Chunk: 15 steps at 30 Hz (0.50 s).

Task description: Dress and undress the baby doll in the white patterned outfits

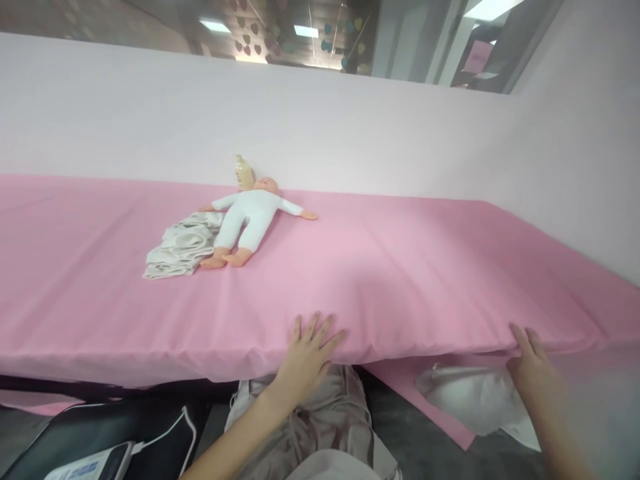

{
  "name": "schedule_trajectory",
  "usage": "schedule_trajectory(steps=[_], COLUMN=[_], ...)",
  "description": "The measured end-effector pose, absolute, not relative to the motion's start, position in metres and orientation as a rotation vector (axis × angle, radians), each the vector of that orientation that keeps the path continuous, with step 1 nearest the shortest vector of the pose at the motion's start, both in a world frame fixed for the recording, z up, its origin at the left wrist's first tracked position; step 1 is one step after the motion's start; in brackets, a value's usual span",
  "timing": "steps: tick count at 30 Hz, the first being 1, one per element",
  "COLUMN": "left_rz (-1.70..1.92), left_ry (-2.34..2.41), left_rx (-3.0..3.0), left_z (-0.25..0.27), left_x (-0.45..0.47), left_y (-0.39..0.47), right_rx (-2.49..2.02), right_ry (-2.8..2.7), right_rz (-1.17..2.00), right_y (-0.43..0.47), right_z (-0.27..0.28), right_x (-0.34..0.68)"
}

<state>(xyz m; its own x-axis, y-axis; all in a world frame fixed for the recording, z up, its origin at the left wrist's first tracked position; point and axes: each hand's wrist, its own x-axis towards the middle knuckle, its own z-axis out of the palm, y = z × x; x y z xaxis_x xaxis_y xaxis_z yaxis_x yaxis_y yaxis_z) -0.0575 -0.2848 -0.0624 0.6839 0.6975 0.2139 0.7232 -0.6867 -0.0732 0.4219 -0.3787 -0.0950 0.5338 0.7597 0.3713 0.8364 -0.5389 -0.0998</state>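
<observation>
Pink cloth [425,280] likely smooths best under even pressure; left hand [306,357] lies spread, empty; right hand [533,367], grip unclear.

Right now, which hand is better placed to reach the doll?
Probably the left hand: it rests open on the pink cloth, nearer the doll; the right hand is at the cloth's edge, farther right.

The left hand [305,363] and right hand [533,367] touch the pink sheet [400,267], where a baby doll [255,207] lies beside stacked cloths [181,248].
</observation>
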Motion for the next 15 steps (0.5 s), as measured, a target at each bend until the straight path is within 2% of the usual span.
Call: schedule_trajectory(steps=[11, 15], left_rz=[-0.346, -0.416], left_ry=[-1.195, -1.191], left_rx=[-2.689, -2.713], left_z=[-0.073, -0.082], left_x=[-0.061, -0.072], left_y=[-0.305, -0.317], right_rx=[-2.426, -2.422], right_ry=[-1.323, -1.441], right_rz=[-0.390, -0.476], right_y=[-0.381, -0.385], right_z=[-0.072, -0.071], right_x=[0.409, 0.408])
